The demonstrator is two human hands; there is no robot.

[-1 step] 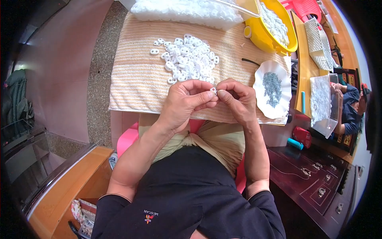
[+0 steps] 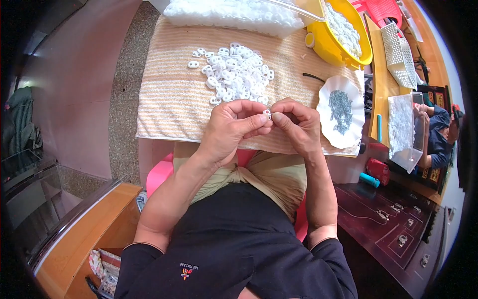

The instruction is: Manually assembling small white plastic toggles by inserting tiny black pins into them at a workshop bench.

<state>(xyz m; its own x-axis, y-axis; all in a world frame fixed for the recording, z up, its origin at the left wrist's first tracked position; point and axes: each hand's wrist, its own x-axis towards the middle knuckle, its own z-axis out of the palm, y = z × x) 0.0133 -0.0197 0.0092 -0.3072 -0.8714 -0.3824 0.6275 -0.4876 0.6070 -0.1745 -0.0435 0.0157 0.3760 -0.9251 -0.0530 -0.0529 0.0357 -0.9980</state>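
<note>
The left hand point(image 2: 228, 125) has its thumb and forefinger clamped on a small white two-holed plastic piece point(image 2: 267, 113), which sits between the two hands, above the near part of the towel. The right hand point(image 2: 299, 125) brings its bent thumb and forefinger to the piece's right side; whether they pinch the piece itself or something tiny beside it, I cannot tell.

Just beyond the left fingers lies a loose heap of white oval two-holed plastic pieces point(image 2: 239, 72), a few of them strayed to its left. They rest on a cream terry towel with tan stripes point(image 2: 169, 89). Near the right hand, a white dish with a wavy rim point(image 2: 326, 109) holds a mound of fine, dark greyish bits point(image 2: 341, 112). A thin black strip point(image 2: 313, 76) lies past it. At the far edge stand a clear plastic tub point(image 2: 312, 14) full of white pieces and a bright yellow plastic basin point(image 2: 324, 42), also filled.
</note>
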